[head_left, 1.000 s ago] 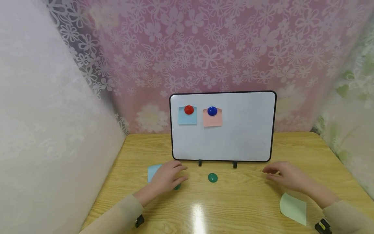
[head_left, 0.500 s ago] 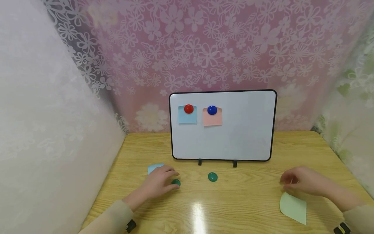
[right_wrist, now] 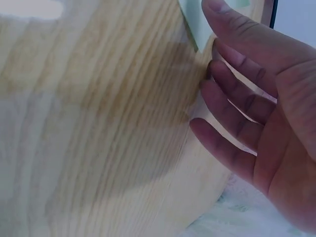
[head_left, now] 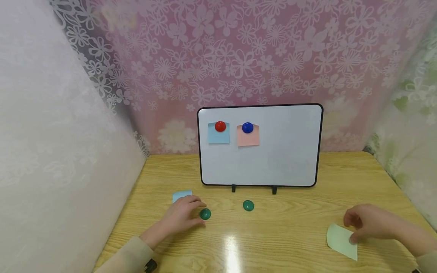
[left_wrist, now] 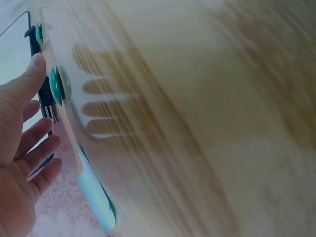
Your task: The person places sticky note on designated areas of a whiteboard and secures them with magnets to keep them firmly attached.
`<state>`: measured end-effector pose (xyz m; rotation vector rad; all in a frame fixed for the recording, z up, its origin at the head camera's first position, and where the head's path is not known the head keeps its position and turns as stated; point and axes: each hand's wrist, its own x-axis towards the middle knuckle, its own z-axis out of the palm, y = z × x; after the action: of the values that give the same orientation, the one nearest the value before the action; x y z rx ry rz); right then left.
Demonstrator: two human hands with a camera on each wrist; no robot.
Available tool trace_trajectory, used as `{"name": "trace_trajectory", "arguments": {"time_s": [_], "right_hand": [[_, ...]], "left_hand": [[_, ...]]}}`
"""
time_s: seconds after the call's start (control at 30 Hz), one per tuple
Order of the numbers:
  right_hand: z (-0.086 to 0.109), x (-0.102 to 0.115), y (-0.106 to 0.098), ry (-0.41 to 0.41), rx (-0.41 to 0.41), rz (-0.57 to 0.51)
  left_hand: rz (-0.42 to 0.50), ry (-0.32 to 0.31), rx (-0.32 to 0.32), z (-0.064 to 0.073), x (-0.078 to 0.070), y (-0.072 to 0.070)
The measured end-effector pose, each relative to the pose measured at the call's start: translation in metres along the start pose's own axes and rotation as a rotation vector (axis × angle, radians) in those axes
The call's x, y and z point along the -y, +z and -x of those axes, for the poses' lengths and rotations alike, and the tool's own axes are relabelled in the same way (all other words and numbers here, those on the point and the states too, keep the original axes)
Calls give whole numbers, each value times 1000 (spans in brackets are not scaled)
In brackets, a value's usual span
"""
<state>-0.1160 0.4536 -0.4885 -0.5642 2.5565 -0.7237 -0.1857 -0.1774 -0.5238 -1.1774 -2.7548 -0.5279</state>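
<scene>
Right hand point(head_left: 375, 223) shifted from near the whiteboard point(head_left: 259, 167) to the pale green sticky note point(head_left: 338, 240), thumb now overlapping its right edge, left hand point(head_left: 181, 215) drawn back leftward, left green magnet point(head_left: 205, 214) now uncovered between thumb and fingers

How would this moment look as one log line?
Left hand: beside left green magnet | Right hand: over green note, contact unclear | Whiteboard: blue note, pink note attached

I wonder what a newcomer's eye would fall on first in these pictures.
Likely the whiteboard on the table, bearing a red magnet on a blue note and a blue magnet on a pink note. Next come the left hand beside a green magnet and the right hand at a pale green note.
</scene>
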Motion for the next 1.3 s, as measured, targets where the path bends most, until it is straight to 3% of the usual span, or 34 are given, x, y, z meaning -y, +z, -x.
{"name": "trace_trajectory", "arguments": {"time_s": [0.3, 0.5, 0.63, 1.3], "right_hand": [[-3, 2, 4, -17, -63, 88], [-11, 0, 13, -145, -136, 62], [-15, -2, 17, -185, -165, 47], [-28, 2, 20, -74, -98, -56]], "left_hand": [[2, -46, 34, -2, -3, -2], [-5, -39, 44, -1, -5, -4], [-18, -38, 38, 0, -4, -3], [1, -66, 80, -7, -8, 6]]}}
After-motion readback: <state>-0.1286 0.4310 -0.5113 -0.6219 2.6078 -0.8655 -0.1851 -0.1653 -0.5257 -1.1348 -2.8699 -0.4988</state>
